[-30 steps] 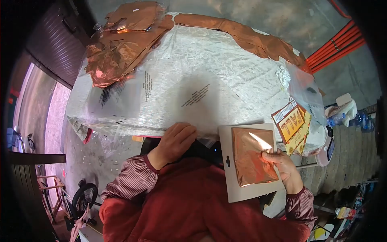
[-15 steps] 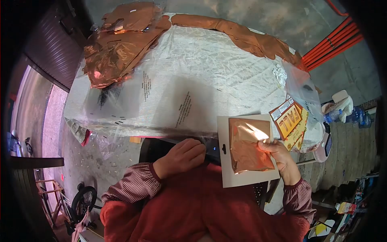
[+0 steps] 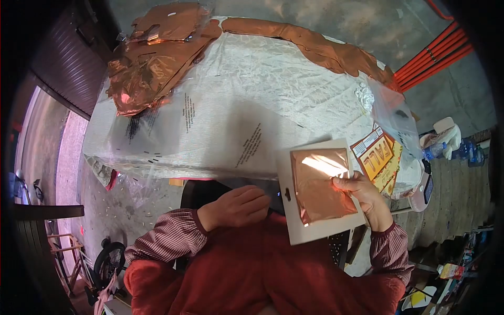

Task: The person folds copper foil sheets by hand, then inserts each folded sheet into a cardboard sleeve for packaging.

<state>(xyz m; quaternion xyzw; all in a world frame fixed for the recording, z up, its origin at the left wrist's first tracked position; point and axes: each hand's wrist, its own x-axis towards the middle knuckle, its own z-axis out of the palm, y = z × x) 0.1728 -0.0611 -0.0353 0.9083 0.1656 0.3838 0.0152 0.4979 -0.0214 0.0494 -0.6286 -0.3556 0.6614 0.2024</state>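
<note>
My right hand (image 3: 362, 197) grips a white backing card (image 3: 310, 233) at its right edge, thumb on top. On the card lies a folded copper-coloured foil sheet (image 3: 320, 184), shiny at its upper part. A dark hang hole shows at the card's left side. My left hand (image 3: 241, 206) is closed over my lap, left of the card; whatever its curled fingers hold is hidden. Beyond the hands, a clear plastic bag (image 3: 260, 123) printed with warning text lies on the white-covered table (image 3: 247, 68). Printed "FALL" cards (image 3: 379, 152) lie right of the backing card.
Copper foil pieces (image 3: 157, 68) are heaped at the table's far left, with a long copper foil strip (image 3: 315, 44) along the back edge. A crumpled white piece (image 3: 364, 97) sits at the right. A pink-and-white device (image 3: 420, 191) stands at the right edge.
The card with the copper foil has tilted and shifted slightly up and left in my right hand. My left hand has moved a little lower. The clear bag's printed text has shifted right.
</note>
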